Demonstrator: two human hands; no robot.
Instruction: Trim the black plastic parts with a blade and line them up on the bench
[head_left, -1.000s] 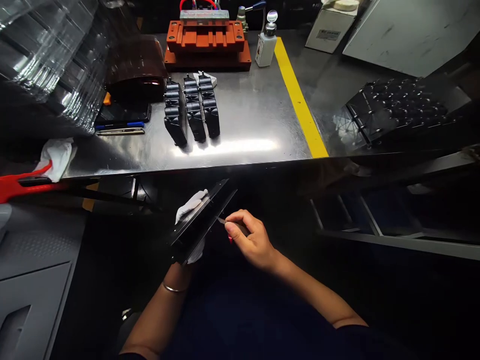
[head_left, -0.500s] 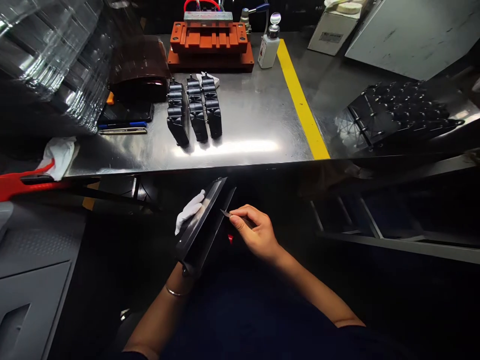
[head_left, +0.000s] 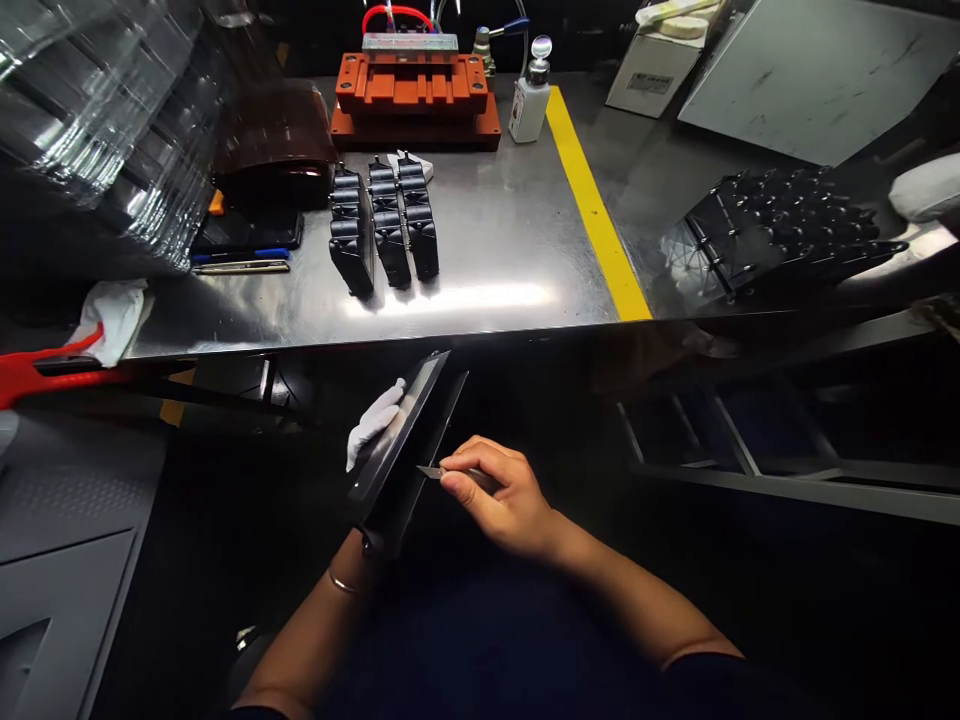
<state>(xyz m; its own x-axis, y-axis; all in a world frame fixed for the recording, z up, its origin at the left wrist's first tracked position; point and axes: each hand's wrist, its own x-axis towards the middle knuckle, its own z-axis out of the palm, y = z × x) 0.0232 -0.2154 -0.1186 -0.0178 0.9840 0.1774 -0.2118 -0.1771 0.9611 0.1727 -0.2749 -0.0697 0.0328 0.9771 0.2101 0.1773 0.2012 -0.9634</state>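
Observation:
My left hand (head_left: 375, 425), in a white glove or finger covers, grips a long black plastic part (head_left: 401, 440) from its left side; the palm is hidden behind it. The part is held tilted, below the bench's front edge. In my bare right hand (head_left: 502, 495) is a slim craft knife (head_left: 480, 478), pinched between thumb and fingers. Its pointed blade lies at the right-hand edge of the black part, about midway along. Three similar black parts (head_left: 388, 225) stand side by side on the metal bench (head_left: 495, 230).
An orange fixture (head_left: 416, 95) and a white pump bottle (head_left: 529, 95) stand at the back. Yellow tape (head_left: 596, 205) crosses the bench. More black parts (head_left: 795, 235) are stacked at right, near someone's white-gloved hand (head_left: 926, 190). Wrapped trays (head_left: 112, 130) rise at left.
My right hand has drawn the knife down and toward me along the part's edge. My left hand keeps its hold. A white-gloved hand has appeared at the far right.

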